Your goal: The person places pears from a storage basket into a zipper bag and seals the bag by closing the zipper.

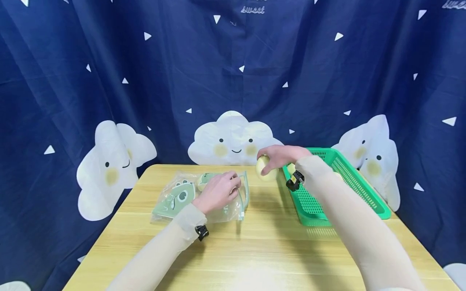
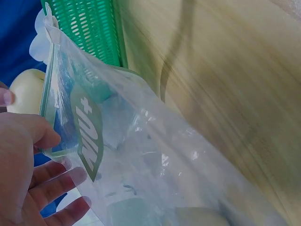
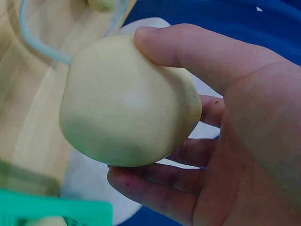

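My right hand [image 1: 278, 157] holds a pale yellow round fruit [image 3: 124, 101] in the air, left of the green basket. Its thumb lies over the fruit and the fingers curl beneath. A clear plastic zip bag [image 1: 218, 216] with a green dinosaur print lies on the table. My left hand [image 1: 218, 192] grips the bag's rim near its mouth, thumb on one side and fingers on the other. The mouth stands parted in the left wrist view, facing the fruit. A pale rounded thing [image 2: 200, 216] shows blurred through the plastic.
A green plastic basket [image 1: 309, 220] stands at the table's right, with some pale yellow fruit [image 1: 291, 169] inside, partly hidden by my right arm. Behind the wooden table [image 1: 233, 250] hangs a dark blue curtain [image 1: 233, 81] with smiling clouds.
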The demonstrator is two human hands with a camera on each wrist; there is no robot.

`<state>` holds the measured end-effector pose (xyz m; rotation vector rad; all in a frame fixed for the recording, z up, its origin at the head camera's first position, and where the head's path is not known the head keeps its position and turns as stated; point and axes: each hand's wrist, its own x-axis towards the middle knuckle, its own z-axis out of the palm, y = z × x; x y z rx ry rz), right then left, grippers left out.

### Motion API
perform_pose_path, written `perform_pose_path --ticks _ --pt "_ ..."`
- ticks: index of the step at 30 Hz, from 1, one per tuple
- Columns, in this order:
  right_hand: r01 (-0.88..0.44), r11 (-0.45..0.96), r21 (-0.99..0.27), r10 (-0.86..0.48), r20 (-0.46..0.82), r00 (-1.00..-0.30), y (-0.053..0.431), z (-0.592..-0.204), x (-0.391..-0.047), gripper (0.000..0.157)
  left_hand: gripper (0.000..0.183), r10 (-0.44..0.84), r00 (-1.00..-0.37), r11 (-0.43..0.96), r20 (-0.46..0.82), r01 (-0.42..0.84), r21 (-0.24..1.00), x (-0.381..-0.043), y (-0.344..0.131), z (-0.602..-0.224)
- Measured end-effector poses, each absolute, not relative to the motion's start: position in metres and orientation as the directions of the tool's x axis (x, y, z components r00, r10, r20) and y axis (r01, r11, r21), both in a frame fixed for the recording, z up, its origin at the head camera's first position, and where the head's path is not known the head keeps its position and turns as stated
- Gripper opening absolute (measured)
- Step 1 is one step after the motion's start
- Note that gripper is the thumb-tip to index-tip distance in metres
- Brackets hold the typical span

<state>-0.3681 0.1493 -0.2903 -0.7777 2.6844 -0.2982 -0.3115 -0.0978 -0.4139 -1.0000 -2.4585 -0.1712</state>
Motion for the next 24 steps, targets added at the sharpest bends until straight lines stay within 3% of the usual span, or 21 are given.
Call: perform_pose_path --ticks 5,10,17,24 --pt "-0.433 0.838 -0.331 -0.532 -0.325 -0.782 0.133 -0.308 -0.377 0.059 0.006 0.617 -0.615 0.727 0.492 0.684 -0.058 -0.314 -0.097 -0.415" --pt "-0.380 0.843 -0.380 -0.521 -0.404 -0.752 0.119 -0.325 -0.384 0.055 0.006 0.614 -0.623 0.730 0.485 0.682 -0.050 -0.313 -0.095 -0.413" --pt "-0.325 0.844 -0.427 -0.510 -0.450 -0.733 0.108 -0.348 -0.392 0.066 0.007 0.613 -0.634 0.740 0.471 0.670 -0.059 -0.313 -0.095 -0.410" --pt "-0.307 0.834 -0.457 -0.520 -0.468 -0.714 0.103 -0.367 -0.394 0.055 0.008 0.616 -0.628 0.736 0.476 0.674 -0.064 -0.314 -0.098 -0.409"
